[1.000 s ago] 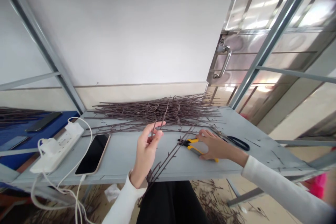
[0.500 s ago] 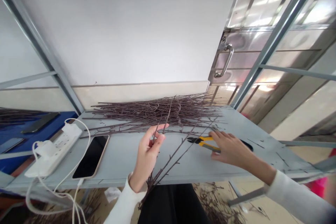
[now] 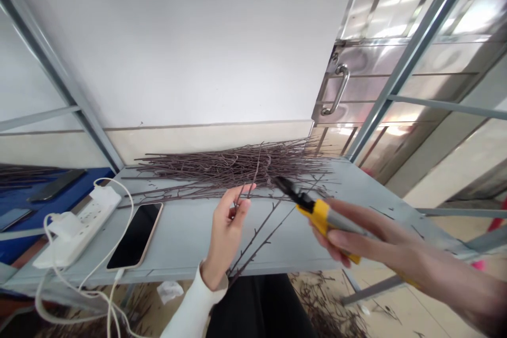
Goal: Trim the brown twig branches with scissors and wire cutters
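Between the thumb and fingers of my left hand (image 3: 226,229) is a thin dark twig (image 3: 257,163), pinched and pointing up toward the wall. My right hand (image 3: 370,232) is wrapped round yellow-and-grey pliers (image 3: 322,216) with a black head, raised above the table and slightly blurred. The pliers' jaws point up and left, apart from the twig. Several longer branches (image 3: 259,245) run from near my lap across the table's front edge, below my left hand. Behind both hands lies a wide pile of twigs (image 3: 214,169) along the wall.
A phone (image 3: 135,235) on a white cable lies left on the grey table (image 3: 182,237), beside a white power strip (image 3: 79,227) with chargers. Metal frame posts (image 3: 412,63) rise at both sides. Twig scraps (image 3: 328,306) litter the floor. A metal door (image 3: 368,84) stands at right.
My right hand has picked the pliers up off the table and turned them so the jaws point up and left. My left hand still pinches the twig, almost unmoved.
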Action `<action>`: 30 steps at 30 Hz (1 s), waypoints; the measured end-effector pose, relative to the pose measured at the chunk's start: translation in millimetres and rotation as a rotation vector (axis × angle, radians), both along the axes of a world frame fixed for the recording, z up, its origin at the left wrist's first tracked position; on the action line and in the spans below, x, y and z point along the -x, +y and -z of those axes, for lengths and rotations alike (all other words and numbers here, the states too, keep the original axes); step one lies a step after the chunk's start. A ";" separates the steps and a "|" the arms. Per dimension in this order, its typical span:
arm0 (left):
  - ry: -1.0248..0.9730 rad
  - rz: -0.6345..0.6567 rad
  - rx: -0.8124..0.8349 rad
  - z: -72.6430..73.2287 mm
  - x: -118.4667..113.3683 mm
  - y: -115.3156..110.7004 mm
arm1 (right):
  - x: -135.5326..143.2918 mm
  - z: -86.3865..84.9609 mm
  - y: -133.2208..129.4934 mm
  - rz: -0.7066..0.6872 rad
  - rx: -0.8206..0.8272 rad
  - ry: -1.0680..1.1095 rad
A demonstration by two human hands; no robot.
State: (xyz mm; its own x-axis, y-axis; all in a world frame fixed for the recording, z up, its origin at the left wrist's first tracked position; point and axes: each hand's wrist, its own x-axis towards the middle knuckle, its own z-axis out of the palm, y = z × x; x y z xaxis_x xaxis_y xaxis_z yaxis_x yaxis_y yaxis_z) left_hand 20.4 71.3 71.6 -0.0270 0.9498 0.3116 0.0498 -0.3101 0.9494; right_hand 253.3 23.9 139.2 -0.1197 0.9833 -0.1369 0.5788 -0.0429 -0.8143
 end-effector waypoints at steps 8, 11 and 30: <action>-0.030 0.021 0.042 1.1 6.9 -7.2 | 30.9 -7.6 23.4 -0.113 0.104 0.063; -0.072 0.099 0.078 1.3 8.4 -6.5 | 29.5 -10.9 27.1 -0.125 0.082 0.017; -0.109 0.175 0.110 -2.9 14.2 -7.2 | 21.1 -2.1 38.1 -0.179 -0.015 -0.066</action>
